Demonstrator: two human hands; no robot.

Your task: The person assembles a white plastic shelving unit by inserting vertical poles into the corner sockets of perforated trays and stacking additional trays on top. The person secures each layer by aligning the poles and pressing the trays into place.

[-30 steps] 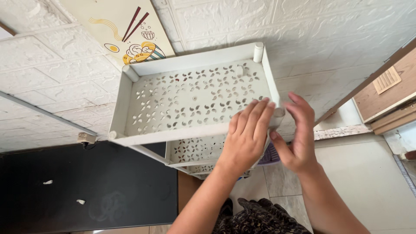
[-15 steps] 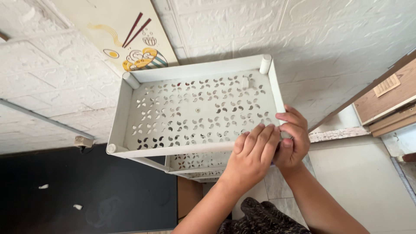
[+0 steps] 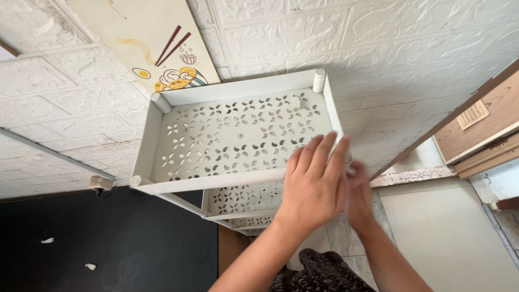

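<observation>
While both hands crowd its near right corner, a white plastic shelf rack (image 3: 238,135) stands upright against a white brick-pattern wall (image 3: 411,48). Top tray w/ petal-shaped cut-outs is seated on its posts; two more tiers show below it, so the frame looks mostly assembled. What's left, judging by hand placement only, seems to be that one corner joint, which is hidden under the hands.

Left hand (image 3: 313,184): palm down, fingers straight and close together, laid over the tray's front rail and corner post; pressing flat, not wrapped round anything. Right hand (image 3: 359,197): just beside and partly beneath the left, mostly covered; can't tell if its fingers grip the post or are loose.

Far left of hands: a cream panel w/ bowl-and-chopsticks drawing (image 3: 154,43) leans on the wall. Below left: a dark mat (image 3: 108,238).
</observation>
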